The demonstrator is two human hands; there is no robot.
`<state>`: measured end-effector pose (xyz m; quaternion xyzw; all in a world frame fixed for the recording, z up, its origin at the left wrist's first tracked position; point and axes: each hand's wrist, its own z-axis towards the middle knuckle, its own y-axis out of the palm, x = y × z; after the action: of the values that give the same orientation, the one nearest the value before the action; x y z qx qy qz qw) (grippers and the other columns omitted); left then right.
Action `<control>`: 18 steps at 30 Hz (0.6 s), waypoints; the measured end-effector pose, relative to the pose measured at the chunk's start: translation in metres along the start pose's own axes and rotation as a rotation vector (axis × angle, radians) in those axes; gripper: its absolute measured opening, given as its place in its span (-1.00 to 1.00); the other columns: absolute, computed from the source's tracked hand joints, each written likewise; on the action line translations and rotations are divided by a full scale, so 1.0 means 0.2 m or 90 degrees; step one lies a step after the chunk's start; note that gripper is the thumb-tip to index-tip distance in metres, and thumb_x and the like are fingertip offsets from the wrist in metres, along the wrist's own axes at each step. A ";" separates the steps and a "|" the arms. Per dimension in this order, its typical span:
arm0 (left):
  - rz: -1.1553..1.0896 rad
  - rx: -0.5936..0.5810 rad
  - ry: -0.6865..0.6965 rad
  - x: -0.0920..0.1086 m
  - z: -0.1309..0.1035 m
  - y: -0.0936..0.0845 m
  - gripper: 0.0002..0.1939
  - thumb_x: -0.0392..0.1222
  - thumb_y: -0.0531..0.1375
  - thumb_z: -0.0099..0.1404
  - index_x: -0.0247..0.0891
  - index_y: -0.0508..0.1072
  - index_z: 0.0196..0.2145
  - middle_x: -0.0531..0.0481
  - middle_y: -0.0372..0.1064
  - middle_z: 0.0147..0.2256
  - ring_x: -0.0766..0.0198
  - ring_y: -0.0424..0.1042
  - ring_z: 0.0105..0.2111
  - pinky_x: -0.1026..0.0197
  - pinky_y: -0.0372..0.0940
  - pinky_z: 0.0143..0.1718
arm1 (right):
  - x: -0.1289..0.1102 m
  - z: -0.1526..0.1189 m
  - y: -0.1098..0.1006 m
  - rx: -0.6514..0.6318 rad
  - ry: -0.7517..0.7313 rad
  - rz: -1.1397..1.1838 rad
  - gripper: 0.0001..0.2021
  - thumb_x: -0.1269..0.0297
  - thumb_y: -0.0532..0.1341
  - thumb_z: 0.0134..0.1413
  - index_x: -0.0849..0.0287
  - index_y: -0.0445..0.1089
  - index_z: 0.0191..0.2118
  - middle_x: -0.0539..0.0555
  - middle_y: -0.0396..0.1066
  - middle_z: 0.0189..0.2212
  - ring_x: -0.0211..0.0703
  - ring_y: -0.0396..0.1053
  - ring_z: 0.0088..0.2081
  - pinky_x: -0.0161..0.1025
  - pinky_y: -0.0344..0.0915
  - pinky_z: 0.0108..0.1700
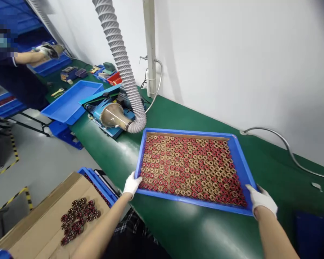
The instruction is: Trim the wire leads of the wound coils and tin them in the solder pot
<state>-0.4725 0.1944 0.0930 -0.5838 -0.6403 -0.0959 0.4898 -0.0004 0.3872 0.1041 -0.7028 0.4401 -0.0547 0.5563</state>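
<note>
A shallow blue plastic tray is on the green workbench in front of me, full of small round toothed metal parts, some red and some brass-coloured. My left hand, in a white glove, is closed on its near left corner. At the near right corner, my right hand, gloved too, grips the rim with the thumb over the inner side. The fingers under the rim are hidden on both sides.
A blue belt machine with a suction funnel and a grey hose stands left of the tray. Lower left, stacked dark red parts lie on cardboard. Beyond are another blue tray and a co-worker.
</note>
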 end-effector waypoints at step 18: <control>-0.221 -0.026 -0.067 0.02 0.02 -0.09 -0.68 -0.14 0.09 0.27 -0.34 0.26 -0.05 -0.09 0.39 -0.20 0.25 0.42 -0.29 0.08 0.33 -0.19 | -0.37 -0.02 0.05 -0.283 0.050 0.099 -0.46 0.10 0.20 -0.07 0.25 0.25 0.04 0.28 0.48 -0.32 -0.01 0.45 -0.47 -0.11 0.36 -0.36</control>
<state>-0.4891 0.1934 0.1026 -0.4784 -0.7544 -0.1612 0.4196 -0.0526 0.4348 0.1276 -0.7692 0.5155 0.0595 0.3728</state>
